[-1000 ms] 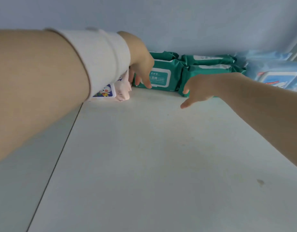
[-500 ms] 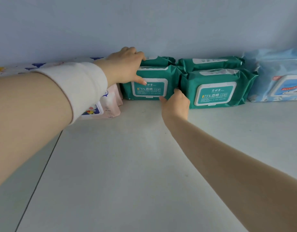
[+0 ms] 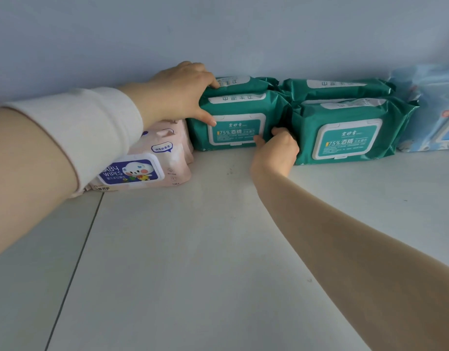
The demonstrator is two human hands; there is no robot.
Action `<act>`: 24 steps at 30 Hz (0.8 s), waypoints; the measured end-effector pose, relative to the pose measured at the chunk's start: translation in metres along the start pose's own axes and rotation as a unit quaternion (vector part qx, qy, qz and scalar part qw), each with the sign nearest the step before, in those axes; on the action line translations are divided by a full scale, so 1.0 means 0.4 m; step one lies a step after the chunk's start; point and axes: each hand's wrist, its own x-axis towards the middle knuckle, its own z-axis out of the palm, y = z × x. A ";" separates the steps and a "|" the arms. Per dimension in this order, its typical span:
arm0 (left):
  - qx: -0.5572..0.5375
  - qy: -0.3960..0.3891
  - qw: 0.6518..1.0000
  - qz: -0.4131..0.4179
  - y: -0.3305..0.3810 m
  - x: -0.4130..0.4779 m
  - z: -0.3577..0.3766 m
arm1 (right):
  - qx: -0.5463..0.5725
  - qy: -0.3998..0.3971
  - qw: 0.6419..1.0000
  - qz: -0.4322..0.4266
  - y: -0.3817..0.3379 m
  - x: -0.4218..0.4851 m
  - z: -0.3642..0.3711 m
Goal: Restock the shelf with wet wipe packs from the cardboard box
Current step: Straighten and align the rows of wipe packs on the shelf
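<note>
White shelf (image 3: 218, 249), pale blue wall (image 3: 218, 29) behind, and the green pack (image 3: 236, 127) stands on edge at the back, long axis along the wall. Left hand (image 3: 177, 95) clamps its top-left corner, thumb on the front. Right hand (image 3: 276, 153) curls round its right end, fingers tucked in the gap toward the next green pack (image 3: 350, 133). Both grips are on it, so probably just squaring it up. Pink pack (image 3: 152, 163) sits just left.
</note>
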 end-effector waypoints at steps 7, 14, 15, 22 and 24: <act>-0.002 0.020 1.000 0.005 0.000 0.012 0.007 | -0.007 0.011 1.000 0.001 -0.005 0.013 0.002; 0.076 -0.035 0.996 -0.012 0.068 -0.019 -0.036 | -0.151 -0.222 0.963 -0.037 -0.065 -0.040 -0.091; 0.080 -0.021 0.997 0.000 0.081 -0.028 -0.047 | -0.186 -0.255 0.947 -0.066 -0.067 -0.047 -0.118; 0.060 -0.250 0.965 0.045 0.215 -0.086 -0.095 | -0.518 -0.311 0.765 -0.223 -0.007 -0.030 -0.370; 0.015 -0.321 0.946 0.026 0.250 -0.088 -0.077 | -0.578 -0.296 0.734 -0.197 0.018 -0.001 -0.433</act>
